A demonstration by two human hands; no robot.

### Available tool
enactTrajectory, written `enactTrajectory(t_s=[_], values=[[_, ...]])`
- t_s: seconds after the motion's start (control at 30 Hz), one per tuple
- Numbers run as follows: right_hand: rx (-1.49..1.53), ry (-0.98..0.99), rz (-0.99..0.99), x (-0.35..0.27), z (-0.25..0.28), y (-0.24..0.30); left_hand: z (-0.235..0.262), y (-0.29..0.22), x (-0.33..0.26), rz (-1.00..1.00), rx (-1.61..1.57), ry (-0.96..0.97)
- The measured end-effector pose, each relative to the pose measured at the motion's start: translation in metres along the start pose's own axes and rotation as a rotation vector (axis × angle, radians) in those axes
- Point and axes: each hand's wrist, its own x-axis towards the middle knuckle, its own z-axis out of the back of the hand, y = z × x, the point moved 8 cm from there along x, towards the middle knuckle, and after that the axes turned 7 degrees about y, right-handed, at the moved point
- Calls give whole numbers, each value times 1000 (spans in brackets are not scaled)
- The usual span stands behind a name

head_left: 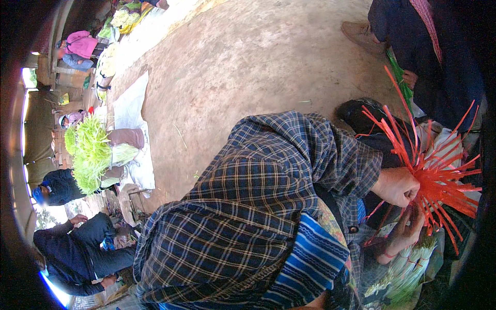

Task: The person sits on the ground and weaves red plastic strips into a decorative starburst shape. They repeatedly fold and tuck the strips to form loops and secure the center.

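A bunch of red plastic strips point(447, 181) fans out at the right side of the head view. My left hand point(397, 186), in a dark plaid sleeve, is closed around the gathered part of the strips. Just below it, my right hand point(404, 235) has its bent fingertips pressed against the same part, some of them hidden by the strips. A thin red band point(386, 255) circles the right wrist. Under my right hand lie bundled green-and-white stalks point(413, 264) with red ties around them.
A person in dark clothes point(436, 67) is close by at the upper right. Across the dirt floor point(237, 62), heaps of leafy greens point(90, 150) stand beside a white sheet point(135, 108). Several people are on the left, one in dark clothes point(82, 253) sitting.
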Motion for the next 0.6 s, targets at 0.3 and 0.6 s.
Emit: enactTrajectory(t_s=[0.3, 0.6], values=[[860, -260, -572, -26, -24, -51, -6, -10, -1, -81, 102, 56], [461, -91, -299, -12, -9, -38, -4, -12, 0, -99, 229, 77]])
